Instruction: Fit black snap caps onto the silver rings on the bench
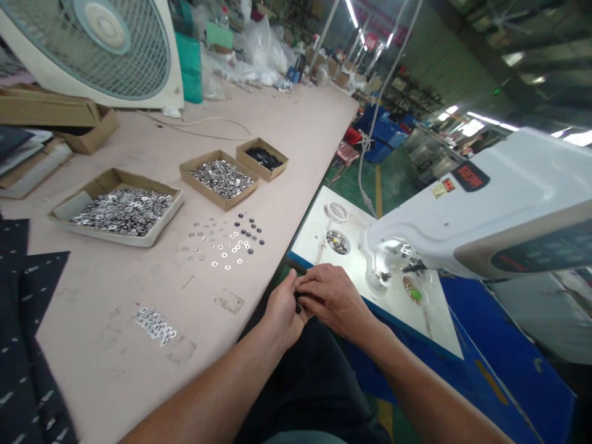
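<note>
My left hand [283,311] is half cupped above my lap at the table's edge, with small round black snap parts [297,303] in its palm and fingers. Over it lies my right hand [330,301], its fingers pressed together against the left fingers; what sits between those fingertips is hidden. On the table to the left, loose black snap parts [243,232] are spread beside silver ring-shaped pieces [224,254]. Closer to me, several small metal pieces [155,325] lie grouped in rows.
Cardboard trays of silver metal pieces [173,219] [226,205] and a smaller box [283,168] of black pieces stand on the table. A white machine [444,203] is at right on its white worktop [435,324]. Dark fabric [34,290] lies left; a fan [178,80] stands behind.
</note>
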`<state>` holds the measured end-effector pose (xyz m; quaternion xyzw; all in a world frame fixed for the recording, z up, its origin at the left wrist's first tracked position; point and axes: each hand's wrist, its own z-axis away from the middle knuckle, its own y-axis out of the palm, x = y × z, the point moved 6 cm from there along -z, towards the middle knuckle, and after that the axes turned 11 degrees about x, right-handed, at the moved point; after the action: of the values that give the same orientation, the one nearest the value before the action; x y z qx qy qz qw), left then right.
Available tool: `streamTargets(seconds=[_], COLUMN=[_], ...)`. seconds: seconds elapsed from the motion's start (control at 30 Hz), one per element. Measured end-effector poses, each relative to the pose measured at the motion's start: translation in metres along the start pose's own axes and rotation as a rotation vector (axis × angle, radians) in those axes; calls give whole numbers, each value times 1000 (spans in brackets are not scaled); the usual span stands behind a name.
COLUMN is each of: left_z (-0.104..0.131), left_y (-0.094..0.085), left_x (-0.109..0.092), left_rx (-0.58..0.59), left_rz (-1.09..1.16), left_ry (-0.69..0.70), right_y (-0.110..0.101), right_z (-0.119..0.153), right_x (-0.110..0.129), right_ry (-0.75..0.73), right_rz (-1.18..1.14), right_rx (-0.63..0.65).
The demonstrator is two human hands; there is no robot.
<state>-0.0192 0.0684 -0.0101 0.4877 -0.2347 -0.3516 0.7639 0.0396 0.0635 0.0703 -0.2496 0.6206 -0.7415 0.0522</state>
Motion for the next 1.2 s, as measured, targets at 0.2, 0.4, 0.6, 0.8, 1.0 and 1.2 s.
streamTargets(seconds=[0.2, 0.4, 0.6, 0.8, 1.0, 1.2], left_z=[-1, 0, -1, -1, -2, 2], left_y=[-2, -1, -2, 0, -1, 2], left_x=[0, 2, 3, 0, -1, -4], left_rx=[3, 37, -15, -23, -25, -32], left_rz=[12, -63, -88, -116, -135, -235], left_ry=[15, 3, 2, 28, 50, 97], right_y=[-6, -21, -25, -28, -28, -30], right_z=[-4, -7, -15, -24, -28, -25], right_x=[3, 3, -1, 3, 3, -8], right_ry=[-55, 28, 127, 65, 66, 152], right_rz=[-89, -203, -178, -101, -20, 18], right_rx=[9, -40, 9, 98, 120, 84])
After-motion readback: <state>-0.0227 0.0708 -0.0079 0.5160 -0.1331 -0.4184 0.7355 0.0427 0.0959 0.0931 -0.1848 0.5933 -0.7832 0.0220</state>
